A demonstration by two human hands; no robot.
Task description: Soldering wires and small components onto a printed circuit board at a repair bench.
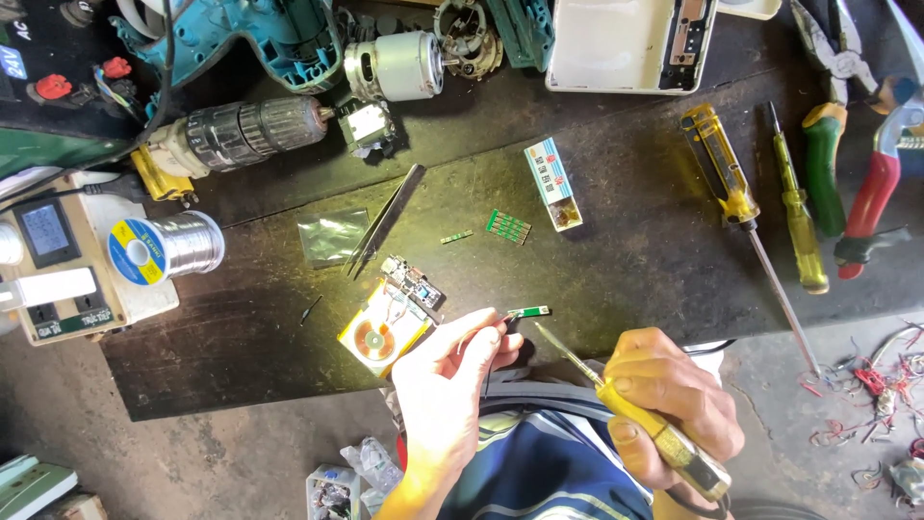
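Note:
My left hand point(452, 380) pinches thin red and black wires that lead to a small green circuit strip point(529, 311) at the table's near edge. My right hand point(669, 404) grips a yellow-handled soldering iron point(664, 438), whose metal tip point(553, 342) points up-left and ends just below the strip. Just left of my left hand lies a yellow battery pack with a round copper coil point(380, 337), with a small circuit board point(414, 281) wired to its top.
On the dark worktable point(626, 270) lie tweezers point(390, 217), a solder spool point(159, 247), a small box point(553, 183), a drill chuck point(245, 130), a motor point(395, 65), two yellow screwdrivers point(731, 193), pliers point(871, 188) and a white case point(626, 43). Wire scraps point(881, 385) litter the floor.

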